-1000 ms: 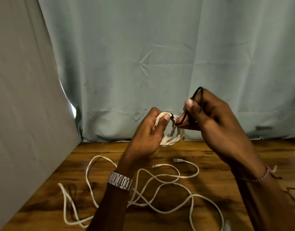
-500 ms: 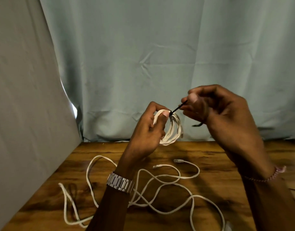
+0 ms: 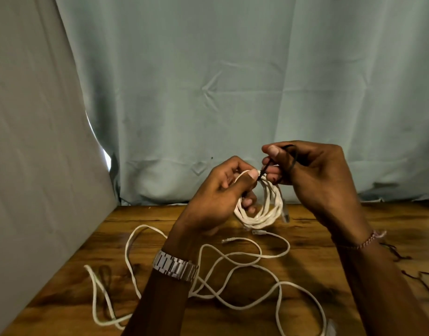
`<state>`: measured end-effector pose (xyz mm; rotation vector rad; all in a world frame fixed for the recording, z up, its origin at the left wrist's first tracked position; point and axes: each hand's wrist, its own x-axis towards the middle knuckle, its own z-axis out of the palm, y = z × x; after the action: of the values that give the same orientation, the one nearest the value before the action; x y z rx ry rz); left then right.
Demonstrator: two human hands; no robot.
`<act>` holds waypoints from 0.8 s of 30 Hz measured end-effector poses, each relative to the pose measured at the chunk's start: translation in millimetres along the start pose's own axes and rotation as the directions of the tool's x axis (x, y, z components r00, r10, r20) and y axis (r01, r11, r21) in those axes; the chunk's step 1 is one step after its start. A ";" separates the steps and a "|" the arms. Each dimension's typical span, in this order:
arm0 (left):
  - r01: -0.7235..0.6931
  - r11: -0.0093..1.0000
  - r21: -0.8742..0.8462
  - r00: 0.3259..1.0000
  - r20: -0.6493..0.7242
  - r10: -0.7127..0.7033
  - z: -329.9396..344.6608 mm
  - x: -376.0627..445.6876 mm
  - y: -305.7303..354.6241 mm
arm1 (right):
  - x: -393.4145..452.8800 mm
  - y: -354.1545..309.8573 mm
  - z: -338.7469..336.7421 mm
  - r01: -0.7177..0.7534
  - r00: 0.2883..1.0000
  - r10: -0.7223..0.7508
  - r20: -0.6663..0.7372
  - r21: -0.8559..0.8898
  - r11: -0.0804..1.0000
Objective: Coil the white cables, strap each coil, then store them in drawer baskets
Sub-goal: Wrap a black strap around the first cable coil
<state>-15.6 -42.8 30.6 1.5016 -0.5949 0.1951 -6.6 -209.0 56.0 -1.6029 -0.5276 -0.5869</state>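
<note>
Head view: hands (image 3: 269, 187) grip coil (image 3: 269, 209), strap (image 3: 292, 158).

Makeshift recording corner, draped sheets (image 3: 232, 81), wooden table (image 3: 329, 275)

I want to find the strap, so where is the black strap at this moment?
In the head view, right of centre, the black strap is pinched in the right hand and runs down to the top of the white coil gripped by the left hand.

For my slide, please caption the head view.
Left hand holds white coil; right hand pulls black strap.
</note>
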 end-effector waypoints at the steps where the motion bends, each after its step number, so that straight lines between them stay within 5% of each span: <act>1: 0.006 1.000 -0.020 1.000 0.023 -0.005 -0.5 -0.3 -0.4 | 0.5 0.6 0.1 -0.004 1.000 0.004 -0.011 -0.002 1.000; 16: -0.072 0.965 0.253 0.977 0.213 0.018 -3.9 -5.1 1.2 | 7.8 19.5 -2.0 -0.025 0.999 0.033 0.037 -0.202 0.979; 24: -0.111 0.918 0.381 0.991 0.107 0.075 -6.1 -5.4 -2.1 | -0.1 -1.0 -4.9 0.002 0.999 -0.003 0.047 0.029 1.000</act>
<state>-17.6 -35.8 26.4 1.8734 -0.7317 0.3348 -7.7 -213.7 57.1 -1.5918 -0.5711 -0.5417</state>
